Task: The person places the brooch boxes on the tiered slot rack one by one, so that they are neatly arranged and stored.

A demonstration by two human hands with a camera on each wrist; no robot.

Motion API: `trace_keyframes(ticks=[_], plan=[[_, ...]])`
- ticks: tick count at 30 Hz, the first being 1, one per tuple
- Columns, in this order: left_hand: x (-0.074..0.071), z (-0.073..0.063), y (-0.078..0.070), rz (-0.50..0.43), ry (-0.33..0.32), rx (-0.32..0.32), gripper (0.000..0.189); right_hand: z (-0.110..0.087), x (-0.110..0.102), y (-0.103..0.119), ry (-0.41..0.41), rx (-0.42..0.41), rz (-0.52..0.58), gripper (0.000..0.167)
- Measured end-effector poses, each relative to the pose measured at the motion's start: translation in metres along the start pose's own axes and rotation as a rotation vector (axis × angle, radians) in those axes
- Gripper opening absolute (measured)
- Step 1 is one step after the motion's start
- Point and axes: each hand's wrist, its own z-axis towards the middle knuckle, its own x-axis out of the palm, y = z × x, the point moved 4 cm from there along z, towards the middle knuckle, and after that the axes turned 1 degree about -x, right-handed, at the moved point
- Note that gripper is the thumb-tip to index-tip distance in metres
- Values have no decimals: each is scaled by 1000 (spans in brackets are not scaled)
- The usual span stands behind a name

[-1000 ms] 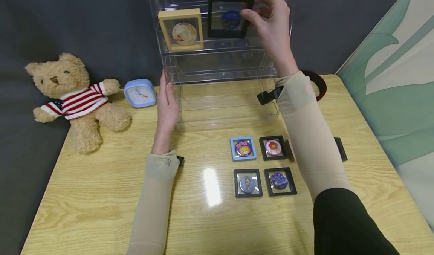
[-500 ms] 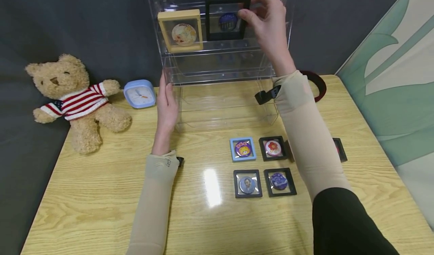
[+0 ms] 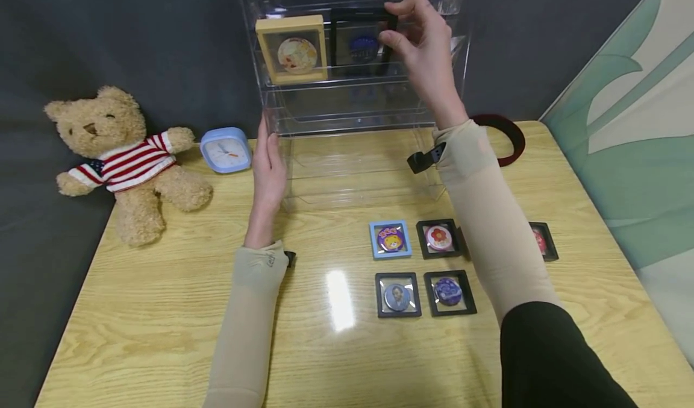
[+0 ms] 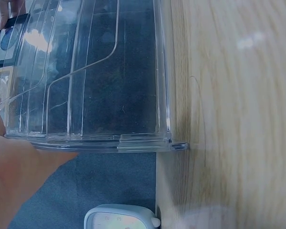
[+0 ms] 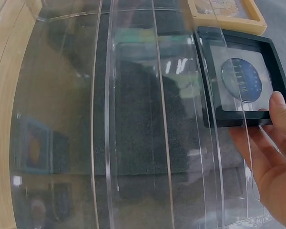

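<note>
My right hand [image 3: 425,55] pinches the right side of a black display frame [image 3: 360,15] between thumb and fingers. Inside the clear window of that frame [image 5: 241,80] is a round blue badge. It stands upright at an upper tier of a clear acrylic tiered rack [image 3: 352,119], close beside a yellow frame [image 3: 320,49] with a cream-coloured badge. Low on the rack's left side rests my left hand [image 3: 269,170], fingers straight along the clear wall. From the left wrist, part of that hand [image 4: 14,167] shows against the rack's side edge.
Several small framed badges lie on the wooden table, including a blue frame [image 3: 390,239] and a black frame with a flower badge [image 3: 439,238]. A teddy bear [image 3: 130,161] and a blue clock [image 3: 226,150] are at left. A dark red ring [image 3: 517,143] lies behind my right forearm.
My right hand has lowered the black frame and shifted it slightly left, so its lower part now sits behind the tier's clear front edge. My left hand stays at the rack's side.
</note>
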Motion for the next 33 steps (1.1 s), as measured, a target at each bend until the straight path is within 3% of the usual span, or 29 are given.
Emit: trace_keyframes(ticks=[12, 26, 33], plan=[[2, 2, -3, -3, -16, 21, 52, -1, -1, -2, 0, -5, 21, 33], [1, 2, 0, -9, -6, -3, 52, -6, -2, -10, 33, 3, 59, 42], [2, 0, 2, 0, -13, -3, 52, -12, -15, -13, 25, -6, 97, 42]])
